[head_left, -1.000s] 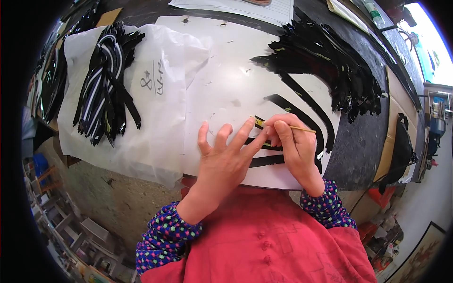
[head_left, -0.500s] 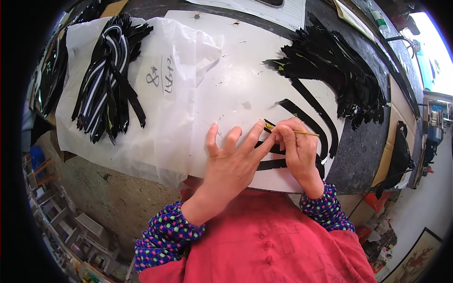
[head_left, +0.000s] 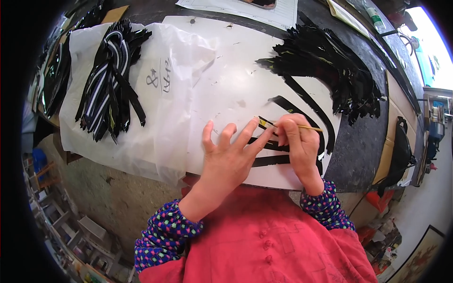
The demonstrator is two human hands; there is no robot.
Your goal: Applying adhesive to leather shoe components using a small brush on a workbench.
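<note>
My right hand point(head_left: 298, 144) grips a thin brush with a wooden handle point(head_left: 309, 127); its tip rests on a black strip with a yellow smear point(head_left: 262, 123). My left hand point(head_left: 230, 155) lies flat with fingers spread, pressing down black strips point(head_left: 271, 161) on a white board point(head_left: 226, 89). Two more long curved black strips point(head_left: 311, 106) lie on the board just beyond my right hand.
A heap of black strips point(head_left: 330, 66) sits at the far right on the dark table point(head_left: 358, 151). A bundle of black and white strips point(head_left: 111, 80) lies on a clear plastic sheet point(head_left: 184, 52) at left. Papers point(head_left: 245, 7) lie at the back. A black bag point(head_left: 401, 151) hangs at the right edge.
Both hands stay on the strips while the brush tip shifts slightly along the strip. The view has drifted a little.
</note>
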